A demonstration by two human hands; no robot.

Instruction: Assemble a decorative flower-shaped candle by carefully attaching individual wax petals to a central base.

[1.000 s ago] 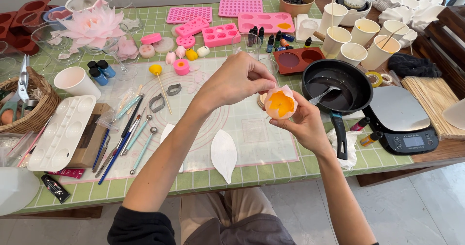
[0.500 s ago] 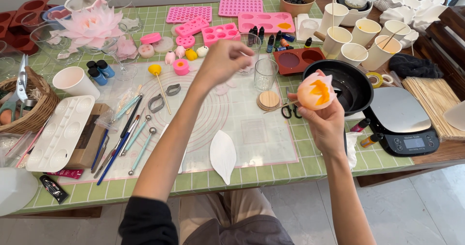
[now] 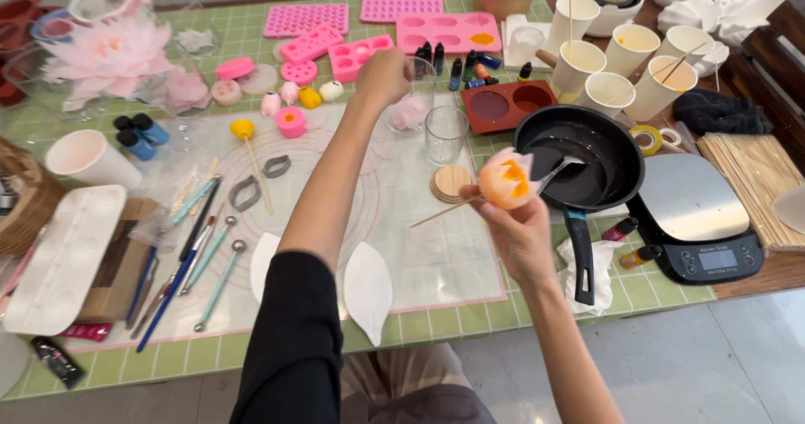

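orange-and-pink flower piece (image 3: pixel 506 181) held up on its stick over the surface (image 3: pixel 251 348), partly coloured.
it is gripped by the right hand (image 3: pixel 521 233); the left hand (image 3: pixel 383 75) is closed by a glass (image 3: pixel 444 134), its hold unclear; white petals (image 3: pixel 367 288) lie unused.

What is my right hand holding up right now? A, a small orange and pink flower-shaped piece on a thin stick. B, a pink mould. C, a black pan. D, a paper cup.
A: the right hand holds the orange and pink piece on its stick beside the black pan.
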